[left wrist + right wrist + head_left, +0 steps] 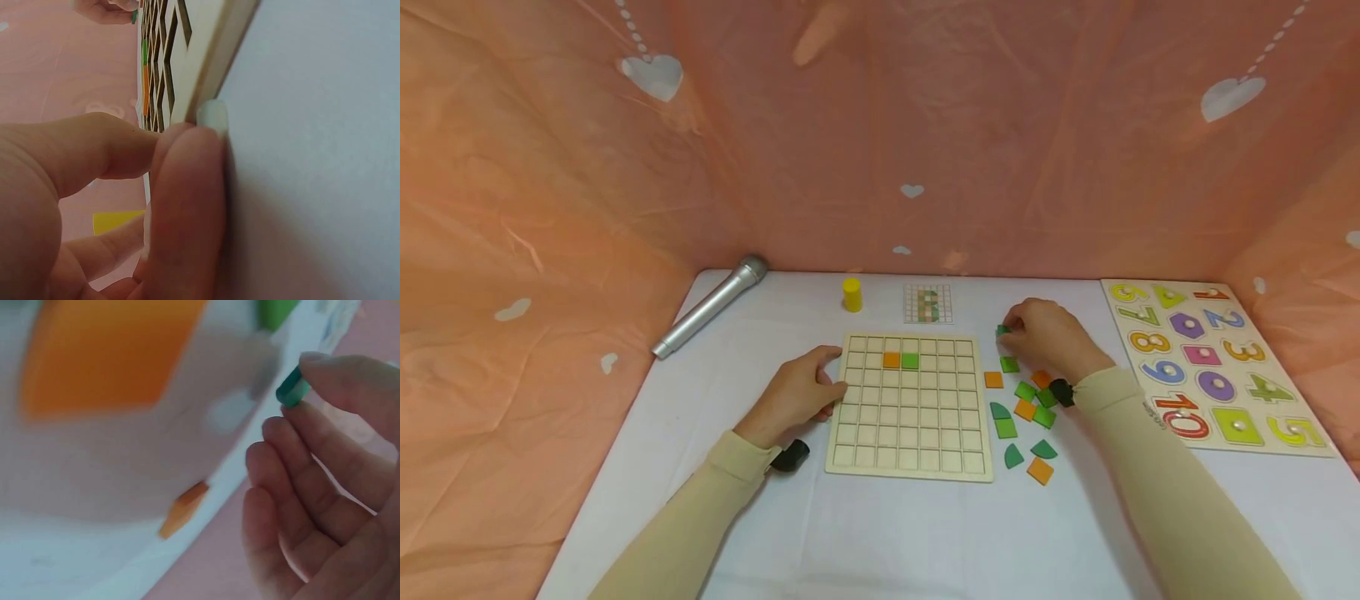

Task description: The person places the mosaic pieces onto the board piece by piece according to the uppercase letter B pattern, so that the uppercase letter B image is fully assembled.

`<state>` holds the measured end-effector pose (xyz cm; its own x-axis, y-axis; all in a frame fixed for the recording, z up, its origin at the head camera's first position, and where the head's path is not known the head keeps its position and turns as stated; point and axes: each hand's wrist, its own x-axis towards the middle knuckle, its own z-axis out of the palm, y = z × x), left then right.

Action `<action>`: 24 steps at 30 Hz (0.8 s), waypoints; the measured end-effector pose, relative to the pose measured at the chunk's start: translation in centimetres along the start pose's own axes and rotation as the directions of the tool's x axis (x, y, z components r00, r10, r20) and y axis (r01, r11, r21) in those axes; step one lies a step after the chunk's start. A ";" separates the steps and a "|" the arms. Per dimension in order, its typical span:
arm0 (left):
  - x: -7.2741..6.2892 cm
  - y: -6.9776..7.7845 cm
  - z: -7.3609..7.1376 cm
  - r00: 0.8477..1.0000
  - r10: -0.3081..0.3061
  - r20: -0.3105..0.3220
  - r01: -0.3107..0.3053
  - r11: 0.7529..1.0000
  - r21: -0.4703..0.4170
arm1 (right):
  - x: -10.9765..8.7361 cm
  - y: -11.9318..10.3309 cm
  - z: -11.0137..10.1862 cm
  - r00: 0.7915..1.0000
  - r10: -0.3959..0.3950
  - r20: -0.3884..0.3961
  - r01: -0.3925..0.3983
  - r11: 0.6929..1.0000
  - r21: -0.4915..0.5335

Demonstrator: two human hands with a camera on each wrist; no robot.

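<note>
My left hand [797,390] rests at the left side of a wooden grid board [910,479], its thumb and a finger touching the edge. In the board's upper part sit an orange square tile [891,360] and a light green square tile [910,361], side by side. Right of the board, my right hand [1051,333] pinches a dark green tile [292,387] between thumb and index finger; the other fingers curl loosely. Its full outline is hidden by the fingertips. Below that hand lie loose green squares [1005,428], orange squares [1040,472] and dark green quarter-circle tiles [1013,456].
A small card with a coloured grid pattern [928,304] lies beyond the board, near a yellow cylinder [852,295]. At the far left lies a silver microphone [709,308]. A number-and-shape puzzle board [1217,367] occupies the right side. Pink cloth [865,167] hangs behind the table.
</note>
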<state>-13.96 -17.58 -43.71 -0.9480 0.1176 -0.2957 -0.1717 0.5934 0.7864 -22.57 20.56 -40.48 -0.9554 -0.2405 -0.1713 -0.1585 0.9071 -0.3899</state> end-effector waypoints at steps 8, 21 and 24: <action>0.0 0.0 -0.1 1.000 -0.004 0.005 0.004 1.000 -0.010 | -1.4 -3.4 1.7 0.997 -0.070 -0.030 0.070 0.997 0.026; 0.1 0.0 -0.2 1.000 -0.019 0.012 0.019 1.000 -0.008 | -1.5 -8.0 4.6 0.990 -0.136 -0.047 0.138 0.989 0.044; 0.1 0.1 -0.2 1.000 -0.017 0.014 0.017 1.000 -0.009 | -1.5 -8.6 5.0 0.987 -0.153 -0.050 0.155 0.987 0.038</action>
<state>-14.10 -17.71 -43.57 -0.9411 0.1192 -0.3164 -0.1899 0.5878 0.7864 -18.57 11.35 -41.38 -0.9312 -0.3589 -0.0641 -0.2951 0.8453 -0.4455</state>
